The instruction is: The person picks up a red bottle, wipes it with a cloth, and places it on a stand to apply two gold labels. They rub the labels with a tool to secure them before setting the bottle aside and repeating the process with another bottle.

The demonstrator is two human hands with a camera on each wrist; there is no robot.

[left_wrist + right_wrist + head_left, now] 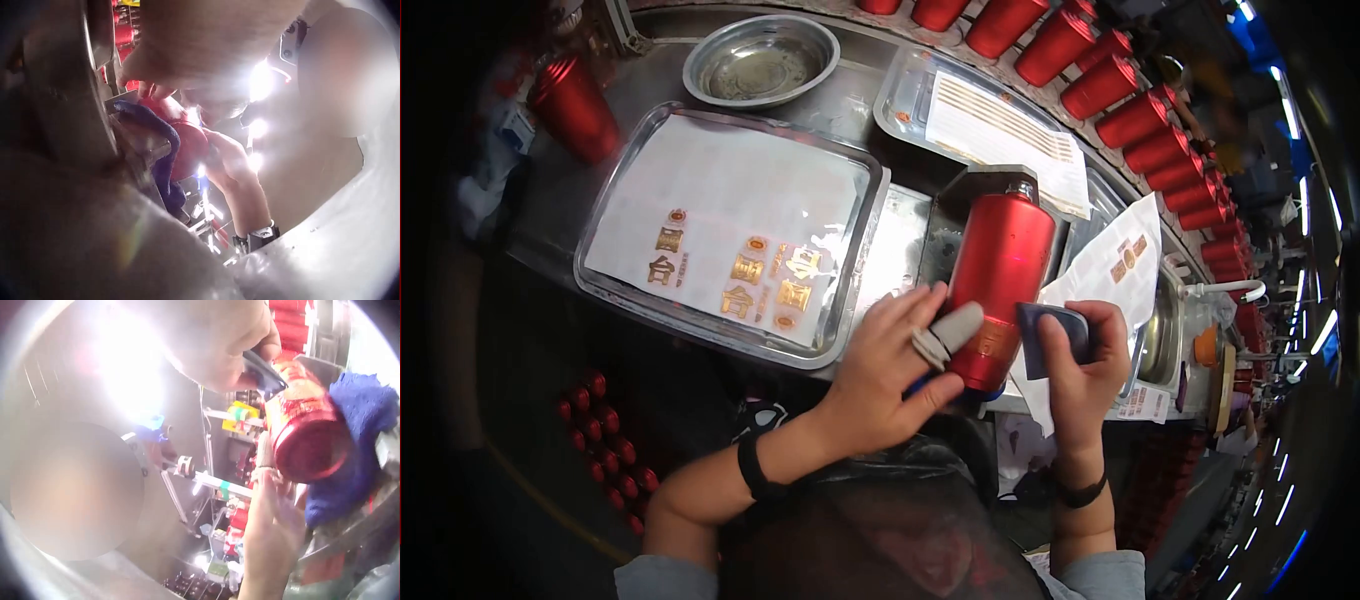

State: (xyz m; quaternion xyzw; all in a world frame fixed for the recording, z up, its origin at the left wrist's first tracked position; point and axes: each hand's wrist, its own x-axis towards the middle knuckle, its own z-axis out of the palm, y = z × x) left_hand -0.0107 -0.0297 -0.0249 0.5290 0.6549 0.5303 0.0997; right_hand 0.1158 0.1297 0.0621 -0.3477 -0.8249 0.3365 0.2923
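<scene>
A red metal bottle (1003,265) lies with its steel neck pointing away from the person and a gold decal (997,340) near its base. My left hand (885,365) rests on its left side with fingers extended, one finger in a pale finger cot (957,327) touching the bottle beside the decal. On the other side my right hand (1090,370) pinches a dark flat scraper (1055,338) between thumb and fingers. The right wrist view shows the scraper's edge right at the decal. Under the bottle is a blue cloth (359,444).
A metal tray (840,345) holds a white sheet with gold decals to the left. Behind it stands a steel bowl (700,75). Another decal sheet (1135,215) lies beside the bottle, near a sink (1165,345). Several red bottles (1100,85) line the back; one (575,110) stands far left.
</scene>
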